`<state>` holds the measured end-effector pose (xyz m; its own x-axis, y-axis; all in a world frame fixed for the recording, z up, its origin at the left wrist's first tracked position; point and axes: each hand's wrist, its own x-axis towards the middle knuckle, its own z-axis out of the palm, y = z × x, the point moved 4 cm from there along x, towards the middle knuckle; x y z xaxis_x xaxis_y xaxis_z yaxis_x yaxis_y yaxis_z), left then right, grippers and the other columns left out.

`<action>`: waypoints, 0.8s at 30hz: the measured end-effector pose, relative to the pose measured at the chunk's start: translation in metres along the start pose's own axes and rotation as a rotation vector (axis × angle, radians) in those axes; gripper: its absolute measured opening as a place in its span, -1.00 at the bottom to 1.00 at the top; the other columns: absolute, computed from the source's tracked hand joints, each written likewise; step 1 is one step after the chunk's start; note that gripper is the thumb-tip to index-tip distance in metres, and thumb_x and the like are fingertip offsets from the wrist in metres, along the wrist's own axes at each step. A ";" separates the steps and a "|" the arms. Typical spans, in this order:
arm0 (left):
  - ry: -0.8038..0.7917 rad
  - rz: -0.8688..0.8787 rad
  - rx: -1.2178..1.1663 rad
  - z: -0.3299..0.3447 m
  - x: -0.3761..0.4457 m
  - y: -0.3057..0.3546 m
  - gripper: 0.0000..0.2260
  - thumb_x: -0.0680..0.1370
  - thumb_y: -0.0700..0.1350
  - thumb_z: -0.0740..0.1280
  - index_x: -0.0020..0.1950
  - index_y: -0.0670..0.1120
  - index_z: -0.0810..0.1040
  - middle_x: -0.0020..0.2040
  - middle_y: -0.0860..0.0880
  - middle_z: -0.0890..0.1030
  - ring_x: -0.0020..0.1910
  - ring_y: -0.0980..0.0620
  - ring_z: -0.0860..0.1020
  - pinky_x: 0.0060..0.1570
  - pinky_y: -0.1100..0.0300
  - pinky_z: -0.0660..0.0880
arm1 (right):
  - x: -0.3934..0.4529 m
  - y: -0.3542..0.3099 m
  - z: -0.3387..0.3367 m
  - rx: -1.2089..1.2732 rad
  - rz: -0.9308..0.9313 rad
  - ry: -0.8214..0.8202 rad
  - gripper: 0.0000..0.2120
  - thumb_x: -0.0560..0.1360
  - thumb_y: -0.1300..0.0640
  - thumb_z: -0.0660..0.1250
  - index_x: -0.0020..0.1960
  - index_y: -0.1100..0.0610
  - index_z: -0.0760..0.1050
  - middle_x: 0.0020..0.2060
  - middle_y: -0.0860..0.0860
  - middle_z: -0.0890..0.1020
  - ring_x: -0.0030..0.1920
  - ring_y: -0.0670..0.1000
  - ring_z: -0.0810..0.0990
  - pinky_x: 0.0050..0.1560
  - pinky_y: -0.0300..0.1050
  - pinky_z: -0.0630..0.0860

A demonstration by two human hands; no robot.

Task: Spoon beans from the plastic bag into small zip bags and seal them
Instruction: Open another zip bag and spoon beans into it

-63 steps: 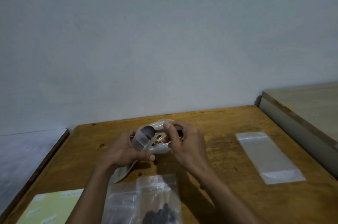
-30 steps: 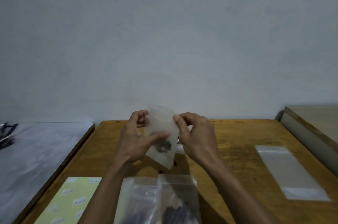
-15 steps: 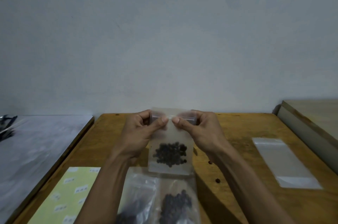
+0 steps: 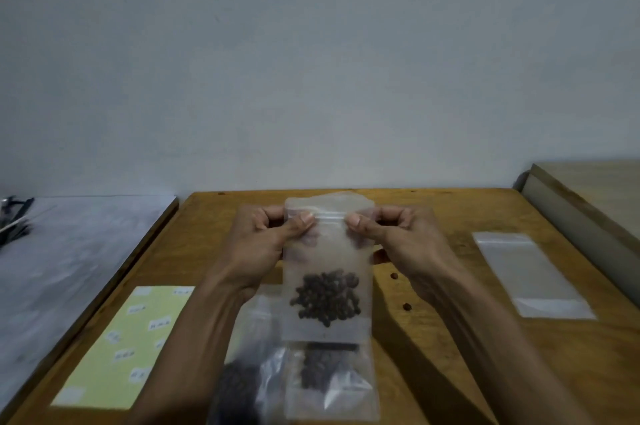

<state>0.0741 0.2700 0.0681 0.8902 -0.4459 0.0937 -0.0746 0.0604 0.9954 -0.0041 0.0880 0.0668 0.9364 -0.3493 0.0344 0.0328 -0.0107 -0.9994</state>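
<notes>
A small clear zip bag [image 4: 328, 251] hangs upright above the wooden table [image 4: 450, 338], with dark beans [image 4: 327, 296] piled in its lower half. My left hand [image 4: 266, 241] pinches the zip strip near its left end between thumb and fingers. My right hand [image 4: 394, 237] pinches the same strip near its right end. Below it, at the table's near edge, lies a larger plastic bag [image 4: 263, 372] holding dark beans, with another small zip bag of beans [image 4: 329, 379] beside it. No spoon is in sight.
An empty clear zip bag [image 4: 530, 272] lies flat at the right. A yellow sheet of white labels [image 4: 128, 345] lies at the near left. Two loose beans [image 4: 401, 300] rest on the table. A pale raised surface [image 4: 595, 192] borders the right, a grey surface [image 4: 69, 251] the left.
The bag went from being held open and tilted to hanging upright with the beans at the bottom. My thumbs have since spread apart along the zip strip toward its two ends.
</notes>
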 end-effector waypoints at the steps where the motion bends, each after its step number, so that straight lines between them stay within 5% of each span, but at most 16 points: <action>1: -0.004 -0.025 0.021 -0.001 -0.003 -0.002 -0.79 0.38 -0.06 0.46 -0.14 -0.20 0.72 -0.19 -0.16 0.73 -0.24 -0.02 0.68 -0.25 0.09 0.64 | -0.003 0.005 0.000 0.006 0.022 -0.008 -0.78 0.46 0.17 0.51 -0.14 0.36 0.64 -0.22 0.15 0.72 -0.24 -0.01 0.65 -0.35 -0.13 0.58; 6: -0.075 -0.092 0.318 -0.006 -0.014 -0.018 -0.91 0.46 -0.24 0.53 -0.14 -0.18 0.63 -0.11 -0.26 0.69 -0.27 -0.06 0.68 -0.35 0.09 0.64 | -0.013 0.040 -0.002 -0.117 0.111 -0.018 -0.85 0.40 0.25 0.56 -0.09 0.20 0.62 -0.22 0.10 0.70 -0.25 0.02 0.70 -0.36 -0.07 0.61; 10: -0.078 0.010 0.717 -0.010 -0.004 -0.039 -0.81 0.39 -0.08 0.61 -0.15 -0.02 0.62 -0.25 -0.03 0.65 -0.30 0.03 0.58 -0.17 -0.12 0.62 | -0.014 0.058 0.003 -0.447 0.081 0.044 -0.85 0.44 0.17 0.55 -0.09 0.07 0.58 -0.20 0.01 0.68 -0.19 -0.02 0.68 -0.25 -0.10 0.62; 15: -0.078 0.012 0.999 -0.004 0.000 -0.055 -0.78 0.40 0.00 0.59 -0.15 0.00 0.58 -0.24 0.08 0.58 -0.27 0.07 0.51 -0.14 0.02 0.54 | -0.015 0.076 0.013 -0.730 0.017 0.115 -0.74 0.45 0.05 0.53 0.09 -0.01 0.55 -0.21 -0.10 0.63 -0.16 -0.12 0.62 -0.05 0.00 0.66; 19: -0.062 -0.019 1.097 -0.004 0.002 -0.061 -0.70 0.40 0.05 0.59 0.04 0.04 0.61 -0.10 0.07 0.59 -0.13 0.06 0.53 -0.10 0.09 0.53 | -0.018 0.077 0.016 -0.913 -0.048 0.127 -0.51 0.46 -0.05 0.50 0.33 0.04 0.51 0.09 0.00 0.68 0.05 0.00 0.64 0.05 -0.05 0.63; 24: -0.007 0.014 1.036 -0.001 0.003 -0.053 -0.54 0.44 0.05 0.56 0.29 -0.04 0.60 0.15 0.01 0.65 0.08 0.08 0.60 0.12 0.09 0.57 | -0.025 0.068 0.016 -0.990 -0.101 0.154 -0.48 0.47 -0.17 0.44 0.37 -0.04 0.48 0.28 -0.03 0.61 0.17 0.01 0.63 0.13 0.06 0.62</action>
<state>0.0808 0.2661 0.0155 0.8838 -0.4566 0.1017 -0.4378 -0.7309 0.5235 -0.0192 0.1112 -0.0020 0.8874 -0.4205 0.1890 -0.2609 -0.7961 -0.5460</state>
